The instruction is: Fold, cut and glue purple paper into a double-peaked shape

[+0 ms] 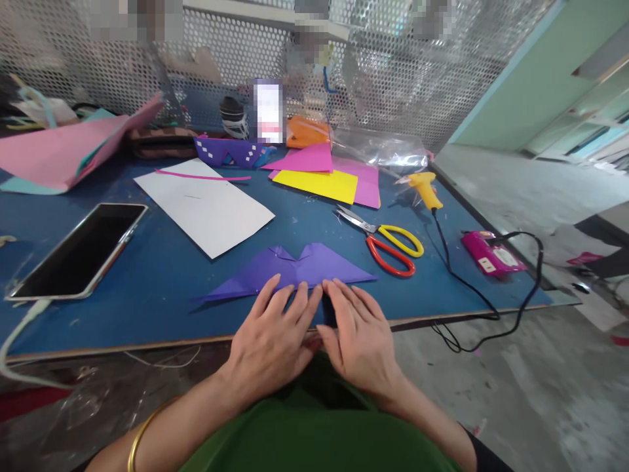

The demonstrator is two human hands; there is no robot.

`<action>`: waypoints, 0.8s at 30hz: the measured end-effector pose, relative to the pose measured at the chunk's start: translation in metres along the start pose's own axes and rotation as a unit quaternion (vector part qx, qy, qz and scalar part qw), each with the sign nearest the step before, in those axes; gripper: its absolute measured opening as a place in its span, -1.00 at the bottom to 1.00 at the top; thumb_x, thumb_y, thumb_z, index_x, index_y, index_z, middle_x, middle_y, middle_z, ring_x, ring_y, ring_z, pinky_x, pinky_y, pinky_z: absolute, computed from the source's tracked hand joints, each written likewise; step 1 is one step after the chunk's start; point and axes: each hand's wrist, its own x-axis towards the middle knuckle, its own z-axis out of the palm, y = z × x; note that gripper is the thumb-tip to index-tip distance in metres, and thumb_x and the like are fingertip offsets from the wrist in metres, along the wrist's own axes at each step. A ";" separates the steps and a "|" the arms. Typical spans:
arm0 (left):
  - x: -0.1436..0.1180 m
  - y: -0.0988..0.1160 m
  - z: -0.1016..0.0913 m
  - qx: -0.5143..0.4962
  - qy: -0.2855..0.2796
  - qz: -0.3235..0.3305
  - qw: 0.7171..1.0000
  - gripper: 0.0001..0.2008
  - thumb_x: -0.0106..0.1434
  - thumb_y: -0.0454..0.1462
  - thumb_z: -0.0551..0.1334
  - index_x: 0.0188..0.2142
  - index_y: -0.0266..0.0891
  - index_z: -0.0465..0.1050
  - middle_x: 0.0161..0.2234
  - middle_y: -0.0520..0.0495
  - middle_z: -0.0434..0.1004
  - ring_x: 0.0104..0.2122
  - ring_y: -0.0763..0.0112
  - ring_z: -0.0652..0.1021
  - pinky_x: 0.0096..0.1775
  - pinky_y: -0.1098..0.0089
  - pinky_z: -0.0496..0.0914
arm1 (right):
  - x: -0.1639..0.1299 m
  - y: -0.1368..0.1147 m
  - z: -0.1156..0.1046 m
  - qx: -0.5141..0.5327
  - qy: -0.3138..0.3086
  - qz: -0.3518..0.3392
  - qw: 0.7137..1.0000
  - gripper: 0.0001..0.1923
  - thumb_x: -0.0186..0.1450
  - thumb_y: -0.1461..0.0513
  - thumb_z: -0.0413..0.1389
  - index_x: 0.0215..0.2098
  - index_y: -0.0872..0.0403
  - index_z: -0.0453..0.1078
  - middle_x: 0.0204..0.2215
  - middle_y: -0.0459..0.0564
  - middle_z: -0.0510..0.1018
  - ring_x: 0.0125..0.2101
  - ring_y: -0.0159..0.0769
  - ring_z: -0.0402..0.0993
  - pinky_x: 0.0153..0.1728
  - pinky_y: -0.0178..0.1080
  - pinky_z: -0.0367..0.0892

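Fingers: both hands flat, fingers spread – gripping nothing, pressing the folded purple paper (289, 270).
Left hand (269, 341): on the paper's near edge.
Right hand (361, 337): just beside the left, same edge.
Paper: on blue counter (162, 275), near its front edge.
Scissors (388, 244): right of paper.
Phone (81, 252): left of paper – well apart.

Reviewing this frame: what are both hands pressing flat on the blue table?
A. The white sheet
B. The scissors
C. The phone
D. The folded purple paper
D: the left hand and right hand lie side by side with fingers flat on the near edge of the folded purple paper; the white sheet, phone and scissors lie untouched farther off.
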 end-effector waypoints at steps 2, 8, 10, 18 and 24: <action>0.000 -0.001 0.000 -0.001 0.003 -0.002 1.000 -0.47 0.40 -0.12 0.11 0.25 -0.37 0.38 0.08 -0.23 0.56 -0.02 0.06 0.49 0.25 -0.03 0.18 | -0.004 0.011 -0.001 -0.011 0.010 0.030 0.999 -0.56 0.47 0.23 -0.03 0.23 0.33 0.24 0.06 0.25 0.59 0.10 -0.09 0.51 0.12 -0.06 0.34; 0.001 -0.001 0.003 0.003 0.032 0.008 0.999 -0.44 0.42 -0.06 0.09 0.22 -0.42 0.40 0.03 -0.26 0.58 -0.06 0.06 0.51 0.23 -0.04 0.20 | -0.023 0.046 -0.016 -0.087 0.022 0.085 0.992 -0.57 0.45 0.25 0.03 0.23 0.31 0.25 -0.02 0.25 0.63 0.03 -0.04 0.55 0.10 0.01 0.37; 0.001 -0.001 0.005 0.001 0.033 0.005 0.999 -0.44 0.41 -0.05 0.11 0.22 -0.43 0.39 0.04 -0.26 0.58 -0.05 0.06 0.50 0.24 -0.03 0.19 | -0.022 0.043 -0.019 -0.104 0.006 0.093 0.990 -0.54 0.46 0.21 0.01 0.24 0.31 0.24 0.01 0.27 0.61 0.08 0.03 0.51 0.12 0.07 0.34; -0.004 0.001 0.006 -0.006 0.034 0.015 0.999 -0.42 0.34 -0.17 0.12 0.21 -0.57 0.35 0.11 -0.33 0.54 0.05 0.05 0.49 0.33 0.03 0.06 | -0.001 -0.003 0.003 0.027 -0.016 -0.032 0.999 -0.40 0.46 0.23 -0.08 0.38 0.40 0.00 0.16 0.33 0.49 0.23 -0.10 0.35 0.18 -0.05 0.28; -0.019 -0.009 -0.005 -0.050 0.038 0.006 0.998 -0.49 0.33 -0.25 0.10 0.18 -0.57 0.38 0.18 -0.32 0.49 0.18 0.11 0.44 0.39 0.12 -0.05 | -0.001 -0.016 0.018 0.010 -0.034 0.000 0.999 -0.50 0.49 0.16 -0.05 0.29 0.29 0.24 0.18 0.24 0.50 0.20 -0.05 0.36 0.19 -0.01 0.15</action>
